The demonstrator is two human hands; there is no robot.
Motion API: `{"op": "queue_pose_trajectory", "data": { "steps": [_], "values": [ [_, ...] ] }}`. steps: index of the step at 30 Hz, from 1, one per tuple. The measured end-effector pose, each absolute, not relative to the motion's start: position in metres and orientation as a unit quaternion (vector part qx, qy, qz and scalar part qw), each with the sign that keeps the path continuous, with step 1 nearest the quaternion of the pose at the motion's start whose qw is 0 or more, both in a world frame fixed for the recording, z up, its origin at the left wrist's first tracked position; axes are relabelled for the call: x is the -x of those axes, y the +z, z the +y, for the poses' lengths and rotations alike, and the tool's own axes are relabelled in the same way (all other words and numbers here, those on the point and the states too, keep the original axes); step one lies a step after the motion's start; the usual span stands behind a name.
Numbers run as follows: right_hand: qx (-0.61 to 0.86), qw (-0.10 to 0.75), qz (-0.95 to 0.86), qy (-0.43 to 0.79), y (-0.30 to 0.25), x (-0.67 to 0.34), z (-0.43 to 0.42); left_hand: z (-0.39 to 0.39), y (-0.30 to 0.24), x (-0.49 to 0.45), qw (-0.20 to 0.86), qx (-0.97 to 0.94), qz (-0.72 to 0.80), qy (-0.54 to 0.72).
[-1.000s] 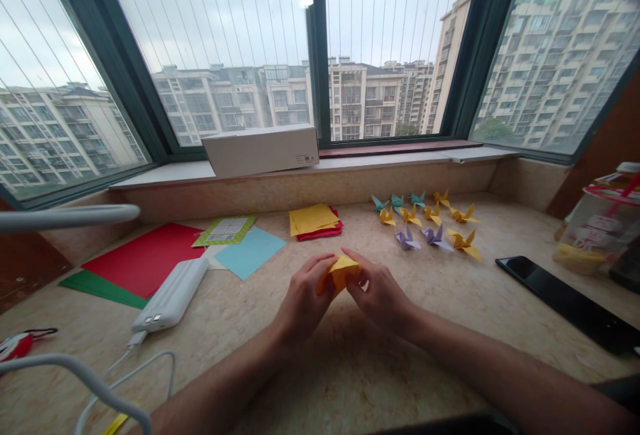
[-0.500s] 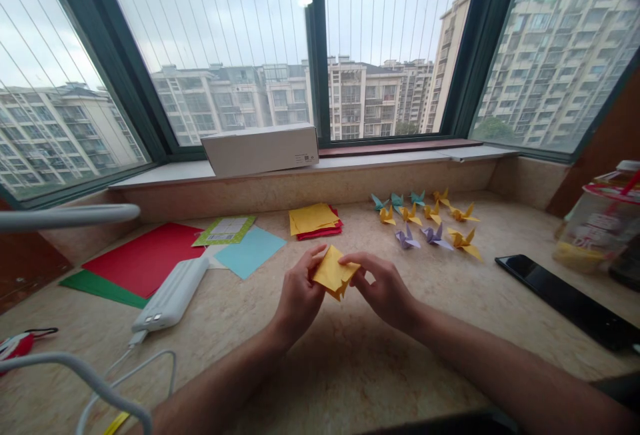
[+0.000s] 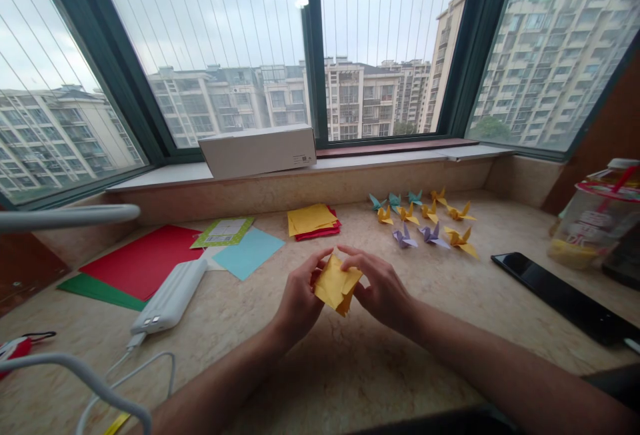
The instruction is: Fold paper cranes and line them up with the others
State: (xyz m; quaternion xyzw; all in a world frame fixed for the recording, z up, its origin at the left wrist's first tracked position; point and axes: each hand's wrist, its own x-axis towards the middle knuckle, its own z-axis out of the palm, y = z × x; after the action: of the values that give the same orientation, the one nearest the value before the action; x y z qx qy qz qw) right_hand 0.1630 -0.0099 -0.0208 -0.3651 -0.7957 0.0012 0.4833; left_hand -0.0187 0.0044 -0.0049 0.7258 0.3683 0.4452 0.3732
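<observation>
A folded piece of yellow origami paper point(image 3: 334, 283) is held up between both hands over the middle of the counter. My left hand point(image 3: 302, 292) grips its left edge with the fingers behind and the thumb at the side. At the opposite edge my right hand point(image 3: 381, 286) is closed on the paper, fingertips at its top and front. Loose flaps hang at the lower right of the folded paper. Beyond the hands lies a stack of yellow and red paper point(image 3: 313, 220). Several paper cranes stand to its right, among them a yellow crane point(image 3: 461, 240) and a purple crane point(image 3: 433, 235).
Left of the hands lie a light blue sheet point(image 3: 250, 254), a red sheet point(image 3: 145, 258) and a white power bank point(image 3: 170, 296) with a cable. A black phone point(image 3: 560, 295) and a plastic cup point(image 3: 593, 228) are on the right. A white box point(image 3: 257, 152) rests on the sill.
The fingers of my right hand have shifted up and over the yellow paper, and its flaps now sit slightly lower and more spread. Both hands still hold it.
</observation>
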Motion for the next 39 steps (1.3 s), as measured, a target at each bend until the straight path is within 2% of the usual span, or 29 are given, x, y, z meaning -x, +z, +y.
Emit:
{"op": "queue_pose_trajectory", "data": {
  "steps": [6,9,13,23,32,36,39],
  "values": [
    [0.362,0.431,-0.825,-0.052,-0.018,-0.162,-0.01,0.004,-0.007,0.017,0.303,-0.786,0.382,0.379],
    [0.352,0.451,-0.82,-0.032,-0.02,-0.161,-0.01,0.006,-0.009,0.017,0.309,-0.775,0.396,0.383],
    [0.345,0.481,-0.805,-0.037,-0.021,-0.162,-0.008,0.009,-0.011,0.019,0.361,-0.745,0.393,0.4],
    [0.267,0.445,-0.855,0.02,-0.022,-0.173,0.002,0.013,-0.007,0.023,0.507,-0.652,0.349,0.443],
    [0.267,0.517,-0.809,0.086,-0.024,-0.178,0.005,0.007,-0.002,0.026,0.567,-0.648,0.243,0.446],
    [0.251,0.496,-0.829,0.069,-0.021,-0.184,0.005,0.008,-0.003,0.025,0.642,-0.587,0.226,0.438],
    [0.236,0.469,-0.849,0.059,-0.018,-0.185,0.003,0.009,-0.001,0.022,0.622,-0.61,0.278,0.405]
  ]
}}
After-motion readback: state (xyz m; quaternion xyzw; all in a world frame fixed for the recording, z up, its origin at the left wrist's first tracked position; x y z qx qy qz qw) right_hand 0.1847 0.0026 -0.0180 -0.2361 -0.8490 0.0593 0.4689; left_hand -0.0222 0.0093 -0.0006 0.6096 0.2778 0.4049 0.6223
